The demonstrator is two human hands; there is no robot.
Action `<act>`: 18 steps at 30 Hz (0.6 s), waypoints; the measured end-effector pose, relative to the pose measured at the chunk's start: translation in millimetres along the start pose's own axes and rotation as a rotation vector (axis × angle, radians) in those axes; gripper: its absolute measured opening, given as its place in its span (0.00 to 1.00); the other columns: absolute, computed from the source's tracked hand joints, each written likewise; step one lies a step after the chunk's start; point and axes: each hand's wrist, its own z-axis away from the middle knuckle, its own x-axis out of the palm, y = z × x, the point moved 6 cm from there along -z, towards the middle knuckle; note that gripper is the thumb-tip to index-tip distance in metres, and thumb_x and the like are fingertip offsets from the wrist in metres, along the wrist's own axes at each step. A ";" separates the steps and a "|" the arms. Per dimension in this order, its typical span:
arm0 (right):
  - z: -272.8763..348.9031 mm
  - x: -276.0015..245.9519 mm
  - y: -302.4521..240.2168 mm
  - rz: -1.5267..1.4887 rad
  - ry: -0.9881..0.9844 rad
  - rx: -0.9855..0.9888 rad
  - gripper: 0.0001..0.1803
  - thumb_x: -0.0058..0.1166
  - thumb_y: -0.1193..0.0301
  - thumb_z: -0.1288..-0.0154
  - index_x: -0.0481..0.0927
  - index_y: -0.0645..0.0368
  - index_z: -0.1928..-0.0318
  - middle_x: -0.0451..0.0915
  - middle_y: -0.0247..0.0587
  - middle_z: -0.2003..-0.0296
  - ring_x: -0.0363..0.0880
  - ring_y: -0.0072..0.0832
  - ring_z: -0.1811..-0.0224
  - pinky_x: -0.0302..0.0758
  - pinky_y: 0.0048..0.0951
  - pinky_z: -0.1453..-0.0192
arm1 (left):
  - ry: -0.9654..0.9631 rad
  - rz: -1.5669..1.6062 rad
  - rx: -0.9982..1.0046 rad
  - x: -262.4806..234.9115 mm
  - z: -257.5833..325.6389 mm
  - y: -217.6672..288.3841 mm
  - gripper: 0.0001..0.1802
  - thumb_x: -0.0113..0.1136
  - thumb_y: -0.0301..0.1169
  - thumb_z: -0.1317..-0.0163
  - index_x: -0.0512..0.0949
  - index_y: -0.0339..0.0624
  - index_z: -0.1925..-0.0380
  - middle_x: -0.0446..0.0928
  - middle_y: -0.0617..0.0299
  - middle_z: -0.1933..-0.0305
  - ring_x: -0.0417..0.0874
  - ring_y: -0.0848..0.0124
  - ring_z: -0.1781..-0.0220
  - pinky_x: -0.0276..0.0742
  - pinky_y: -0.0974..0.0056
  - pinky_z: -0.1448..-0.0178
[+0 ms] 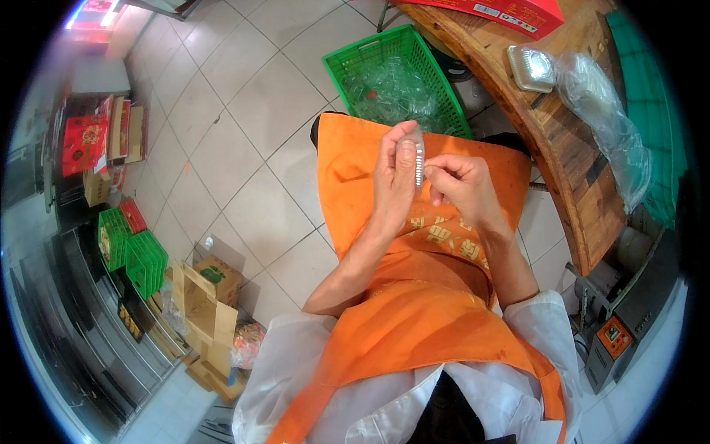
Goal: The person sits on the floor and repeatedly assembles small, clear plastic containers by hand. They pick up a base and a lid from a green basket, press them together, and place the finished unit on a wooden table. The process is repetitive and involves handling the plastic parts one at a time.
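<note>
1. Left hand [396,172] clamps the clear plastic container [419,164] above the orange apron [355,166]; a light grip should avoid buckling.
2. Right hand [464,183] curls at its ridged edge; whether it grips, I cannot tell.
3. Ahead: green basket [342,65].

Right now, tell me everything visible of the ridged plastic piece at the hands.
The ridged plastic piece looks thin, clear and shiny, with a row of short, pale ridges. Seen nearly edge-on, it runs lengthwise up the picture, over the orange apron. The left hand grips it, thumb along its left side; the right hand is at its right edge, contact unclear. Lid or tray, I can't tell.
</note>
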 end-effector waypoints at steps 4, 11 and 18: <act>0.2 0.4 -0.5 -0.006 -0.001 0.001 0.08 0.46 0.74 0.43 0.76 0.65 0.68 0.73 0.28 0.80 0.69 0.12 0.81 0.65 0.14 0.79 | -0.017 0.012 -0.039 1.2 0.7 -1.9 0.23 0.39 0.47 0.38 0.64 0.40 0.52 0.66 0.66 0.68 0.65 0.81 0.70 0.63 0.75 0.66; 2.8 2.1 -4.6 0.068 0.025 -0.091 0.07 0.46 0.75 0.44 0.76 0.65 0.68 0.73 0.28 0.80 0.70 0.12 0.80 0.66 0.14 0.77 | 0.034 -0.162 0.071 -4.5 -1.8 0.7 0.19 0.39 0.40 0.37 0.64 0.40 0.52 0.65 0.69 0.73 0.62 0.84 0.76 0.58 0.78 0.74; 2.7 3.0 -3.0 0.073 0.037 -0.072 0.07 0.47 0.75 0.44 0.76 0.65 0.68 0.73 0.28 0.80 0.70 0.12 0.80 0.66 0.14 0.77 | 0.039 -0.133 0.079 -5.5 -1.7 -3.5 0.19 0.39 0.41 0.37 0.64 0.40 0.53 0.65 0.69 0.72 0.62 0.84 0.75 0.59 0.78 0.74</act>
